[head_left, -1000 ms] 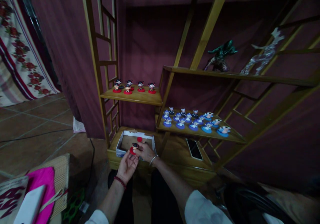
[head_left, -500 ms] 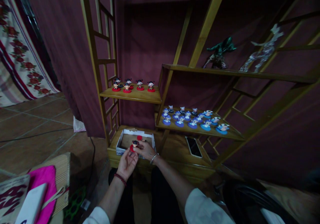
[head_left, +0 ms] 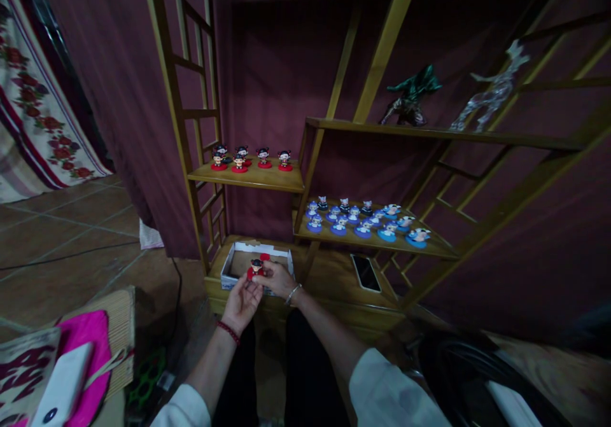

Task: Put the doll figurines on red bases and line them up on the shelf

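Both hands meet just in front of the cardboard box on the bottom shelf. The left hand and right hand are together closed on one small red-based figurine, held above the box's near edge. Step in hand, as judged: handling a figurine drawn from the box. The next move calls for a steady upright carry toward the matching red figurines on the upper left shelf.

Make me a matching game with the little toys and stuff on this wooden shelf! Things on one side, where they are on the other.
Things:
1. small red-based doll figurine
2. blue-based figurines
3. black flat phone
4. green winged statue

Places:
A. top shelf
B. bottom board, beside the white cardboard box
C. between left hand and right hand
D. middle right shelf

Pairs: 1-C, 2-D, 3-B, 4-A
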`<action>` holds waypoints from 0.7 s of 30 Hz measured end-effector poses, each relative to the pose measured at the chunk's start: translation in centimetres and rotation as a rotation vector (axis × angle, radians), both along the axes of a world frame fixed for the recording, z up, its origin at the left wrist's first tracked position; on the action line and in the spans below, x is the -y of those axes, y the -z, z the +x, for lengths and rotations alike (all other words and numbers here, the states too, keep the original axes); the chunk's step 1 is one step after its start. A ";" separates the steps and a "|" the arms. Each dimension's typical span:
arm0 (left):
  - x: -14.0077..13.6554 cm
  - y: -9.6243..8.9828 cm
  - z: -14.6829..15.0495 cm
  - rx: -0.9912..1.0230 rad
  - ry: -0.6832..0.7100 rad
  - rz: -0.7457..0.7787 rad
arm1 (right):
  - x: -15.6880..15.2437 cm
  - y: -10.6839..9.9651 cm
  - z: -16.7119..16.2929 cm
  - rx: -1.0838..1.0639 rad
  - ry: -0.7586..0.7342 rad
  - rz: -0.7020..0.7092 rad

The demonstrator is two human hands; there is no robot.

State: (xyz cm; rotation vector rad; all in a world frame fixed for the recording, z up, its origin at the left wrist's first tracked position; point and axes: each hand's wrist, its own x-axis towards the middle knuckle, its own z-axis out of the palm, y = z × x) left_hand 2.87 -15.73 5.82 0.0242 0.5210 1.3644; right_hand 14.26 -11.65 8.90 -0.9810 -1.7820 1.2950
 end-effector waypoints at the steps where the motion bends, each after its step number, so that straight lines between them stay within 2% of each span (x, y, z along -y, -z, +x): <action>1: -0.1 -0.1 -0.1 -0.022 0.003 -0.009 | -0.1 -0.1 0.0 -0.001 0.006 -0.003; 5: -0.8 -0.6 -0.3 -0.168 -0.005 -0.041 | -0.6 -0.4 0.1 -0.002 0.043 0.003; 9: -1.2 -1.6 -0.2 -0.309 -0.105 0.015 | -1.1 -0.4 0.2 0.017 0.065 0.064; 14: -1.0 -3.0 0.3 -0.421 -0.234 0.059 | -1.3 -0.6 0.3 -0.012 0.079 0.057; 21: -1.1 -3.2 0.6 -0.542 -0.318 0.147 | -1.2 -1.8 0.2 -0.051 0.039 0.030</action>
